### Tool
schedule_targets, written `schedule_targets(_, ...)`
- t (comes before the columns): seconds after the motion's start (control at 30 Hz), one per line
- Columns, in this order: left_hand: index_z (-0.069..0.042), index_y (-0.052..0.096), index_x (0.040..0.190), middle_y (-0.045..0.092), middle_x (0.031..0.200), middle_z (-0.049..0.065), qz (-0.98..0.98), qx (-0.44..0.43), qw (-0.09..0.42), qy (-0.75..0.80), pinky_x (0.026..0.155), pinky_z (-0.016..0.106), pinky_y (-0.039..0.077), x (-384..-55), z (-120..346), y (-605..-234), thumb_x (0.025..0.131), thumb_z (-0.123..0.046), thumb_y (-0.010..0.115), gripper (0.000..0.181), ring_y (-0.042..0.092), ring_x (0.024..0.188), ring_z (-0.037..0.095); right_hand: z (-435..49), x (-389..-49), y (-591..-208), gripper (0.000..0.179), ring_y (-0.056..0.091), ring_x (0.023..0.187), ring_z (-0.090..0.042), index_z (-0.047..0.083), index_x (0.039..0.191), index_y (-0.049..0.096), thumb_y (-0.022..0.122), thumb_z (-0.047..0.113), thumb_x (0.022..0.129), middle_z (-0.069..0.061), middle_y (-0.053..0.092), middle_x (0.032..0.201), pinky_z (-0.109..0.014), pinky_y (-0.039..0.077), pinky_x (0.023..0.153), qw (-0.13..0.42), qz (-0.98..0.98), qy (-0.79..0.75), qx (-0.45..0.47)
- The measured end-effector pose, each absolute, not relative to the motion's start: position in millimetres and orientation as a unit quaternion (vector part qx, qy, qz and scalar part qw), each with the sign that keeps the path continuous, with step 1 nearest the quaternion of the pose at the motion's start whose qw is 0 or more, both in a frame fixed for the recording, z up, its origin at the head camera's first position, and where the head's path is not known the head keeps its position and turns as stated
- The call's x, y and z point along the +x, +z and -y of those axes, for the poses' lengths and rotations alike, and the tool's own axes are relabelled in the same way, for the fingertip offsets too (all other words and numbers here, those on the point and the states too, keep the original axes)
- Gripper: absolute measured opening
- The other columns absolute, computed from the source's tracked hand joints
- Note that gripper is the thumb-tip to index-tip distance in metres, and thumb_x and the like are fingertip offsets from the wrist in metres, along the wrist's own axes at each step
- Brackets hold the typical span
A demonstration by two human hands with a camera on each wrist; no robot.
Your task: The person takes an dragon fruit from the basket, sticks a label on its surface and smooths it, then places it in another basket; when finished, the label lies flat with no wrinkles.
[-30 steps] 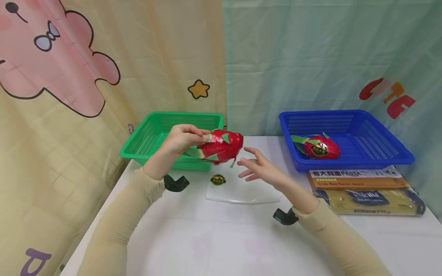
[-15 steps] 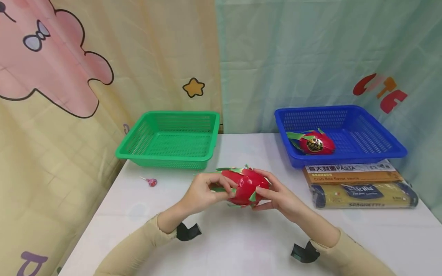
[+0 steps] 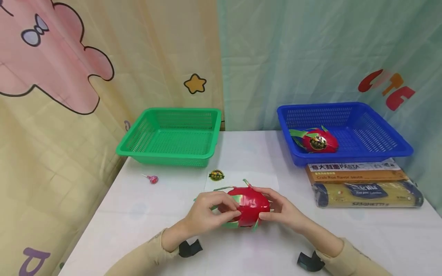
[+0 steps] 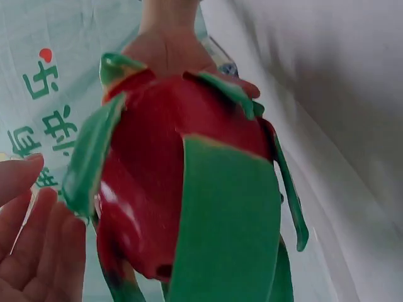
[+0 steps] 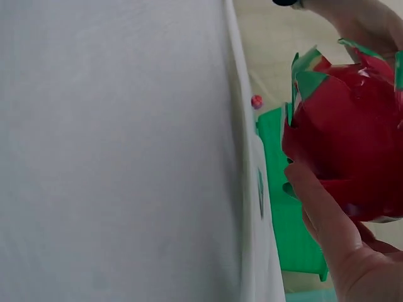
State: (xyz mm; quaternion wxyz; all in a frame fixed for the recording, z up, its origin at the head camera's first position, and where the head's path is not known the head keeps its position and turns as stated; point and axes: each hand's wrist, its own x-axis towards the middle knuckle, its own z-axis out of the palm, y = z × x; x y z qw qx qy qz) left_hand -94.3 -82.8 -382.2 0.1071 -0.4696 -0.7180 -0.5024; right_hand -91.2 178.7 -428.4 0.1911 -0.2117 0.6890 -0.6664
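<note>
Both hands, left hand and right hand, fingers curled around red dragon fruit, lower centre of frame, just above white tabletop.

Bright, even light fills the head view, with only faint soft shadows on the white tabletop beneath the hands and baskets. The dragon fruit shows small white glare spots on its glossy skin. Straight lines bow slightly toward the head view's edges. Both wrist views are soft and out of focus, the fruit too close, with the tabletop washed pale grey.
</note>
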Motion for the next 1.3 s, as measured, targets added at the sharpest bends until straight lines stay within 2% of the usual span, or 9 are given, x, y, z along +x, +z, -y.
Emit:
schedule_targets(0.07, -0.009, 0.067, 0.094, 0.068, 0.098, 0.003, 0.739, -0.443, 0.132, -0.491, 0.073, 0.027, 0.053, -99, 86, -385, 0.076, -0.014, 0.08, 0.022, 0.061, 0.092, 0.013, -177, -91, -431, 0.062, 0.033, 0.125, -0.046, 0.011, 0.142, 0.037, 0.066, 0.01, 0.087, -0.018, 0.031, 0.144, -0.038, 0.051, 0.085, 0.182, -0.689, -0.662, -0.233)
schedule_targets(0.13, -0.014, 0.065, 0.106, 0.063, 0.113, -0.002, 0.776, -0.405, 0.115, -0.47, 0.079, 0.032, 0.052, -104, 89, -388, 0.075, -0.027, 0.08, 0.037, 0.056, 0.104, 0.013, -176, -91, -434, 0.061, 0.034, 0.124, -0.045, 0.009, 0.14, 0.038, 0.066, 0.008, 0.086, -0.017, 0.033, 0.143, -0.039, 0.051, 0.083, 0.182, -0.683, -0.662, -0.249)
schedule_targets(0.3, -0.019, 0.054, 0.129, 0.054, 0.126, -0.01, 0.833, -0.343, -0.043, -0.432, 0.084, 0.032, 0.051, -111, 95, -398, 0.074, -0.046, 0.077, 0.065, 0.052, 0.112, 0.01, -178, -92, -441, 0.062, 0.041, 0.123, -0.031, 0.009, 0.14, 0.039, 0.067, 0.004, 0.085, -0.006, 0.037, 0.141, -0.039, 0.052, 0.082, 0.185, -0.675, -0.657, -0.281)
schedule_targets(0.37, -0.018, 0.054, 0.129, 0.056, 0.122, -0.011, 0.834, -0.338, -0.082, -0.429, 0.081, 0.029, 0.051, -111, 94, -401, 0.073, -0.047, 0.077, 0.067, 0.054, 0.107, 0.009, -180, -92, -443, 0.062, 0.041, 0.124, -0.02, 0.009, 0.14, 0.039, 0.066, 0.003, 0.085, -0.003, 0.037, 0.142, -0.038, 0.051, 0.083, 0.186, -0.674, -0.651, -0.296)
schedule_targets(0.47, -0.02, 0.057, 0.125, 0.056, 0.118, -0.013, 0.832, -0.343, -0.093, -0.425, 0.078, 0.026, 0.051, -110, 93, -404, 0.071, -0.046, 0.079, 0.064, 0.053, 0.106, 0.008, -182, -95, -445, 0.063, 0.04, 0.125, -0.012, 0.008, 0.14, 0.037, 0.066, 0.002, 0.085, -0.007, 0.036, 0.144, -0.038, 0.05, 0.085, 0.19, -0.67, -0.645, -0.315)
schedule_targets(0.63, -0.029, 0.054, 0.122, 0.052, 0.118, -0.017, 0.825, -0.357, -0.094, -0.428, 0.08, 0.025, 0.05, -107, 87, -406, 0.069, -0.046, 0.081, 0.061, 0.047, 0.109, 0.007, -188, -98, -441, 0.074, 0.039, 0.127, -0.018, 0.014, 0.142, 0.03, 0.071, 0.009, 0.082, -0.01, 0.034, 0.143, -0.033, 0.046, 0.092, 0.212, -0.695, -0.604, -0.327)
schedule_targets(0.9, -0.028, 0.045, 0.124, 0.047, 0.121, -0.014, 0.807, -0.368, -0.136, -0.441, 0.085, 0.024, 0.048, -103, 84, -411, 0.071, -0.044, 0.08, 0.065, 0.046, 0.111, 0.007, -188, -95, -437, 0.079, 0.042, 0.125, -0.023, 0.024, 0.144, 0.024, 0.072, 0.019, 0.082, -0.004, 0.04, 0.138, -0.032, 0.044, 0.093, 0.249, -0.735, -0.547, -0.315)
schedule_targets(1.13, -0.023, 0.04, 0.133, 0.045, 0.129, -0.008, 0.75, -0.43, -0.196, -0.462, 0.086, 0.027, 0.049, -113, 96, -407, 0.078, -0.032, 0.077, 0.067, 0.043, 0.119, 0.011, -188, -96, -439, 0.076, 0.041, 0.125, -0.027, 0.027, 0.142, 0.028, 0.073, 0.023, 0.082, -0.002, 0.041, 0.137, -0.032, 0.045, 0.092, 0.235, -0.754, -0.535, -0.301)
schedule_targets(1.3, -0.013, 0.039, 0.139, 0.043, 0.137, -0.001, 0.743, -0.45, -0.22, -0.444, 0.095, 0.034, 0.044, -125, 112, -398, 0.082, -0.027, 0.073, 0.068, 0.041, 0.124, 0.017, -197, -101, -431, 0.068, 0.042, 0.125, -0.03, 0.022, 0.144, 0.031, 0.067, 0.019, 0.086, -0.007, 0.042, 0.14, -0.035, 0.045, 0.093, 0.213, -0.761, -0.525, -0.315)
